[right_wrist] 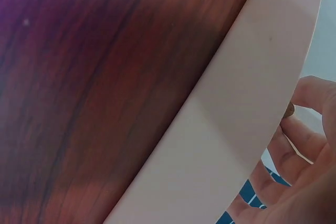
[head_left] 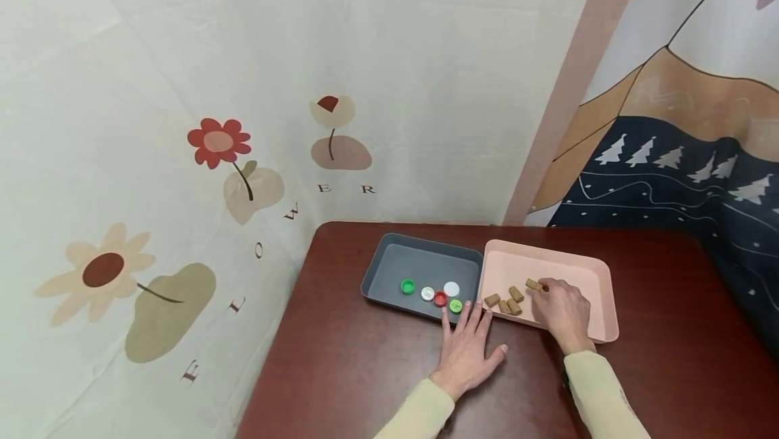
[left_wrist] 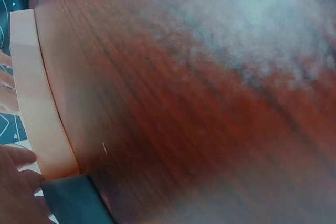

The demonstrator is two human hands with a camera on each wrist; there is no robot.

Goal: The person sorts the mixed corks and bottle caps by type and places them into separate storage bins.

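My right hand [head_left: 561, 310] is over the pink tray [head_left: 584, 270], pinching a brown cork [head_left: 534, 285] between thumb and fingers. In the right wrist view just one end of that cork [right_wrist: 289, 109] shows between the fingertips. Several more corks [head_left: 514, 293] lie in the tray's near left part. My left hand [head_left: 465, 354] is spread with straight fingers, its fingertips at the near rims where the pink tray meets the dark grey tray [head_left: 389, 256]. Bottle caps lie in the grey tray: a green cap [head_left: 407, 287], a red cap [head_left: 440, 299], a light green cap [head_left: 456, 306] and two white ones [head_left: 451, 289].
Both trays stand side by side on a dark reddish wooden table [head_left: 328, 331]. Behind it hangs a pale cloth [head_left: 426, 87] with printed flowers and letters. A dark blue cloth with printed trees [head_left: 669, 189] hangs at the right.
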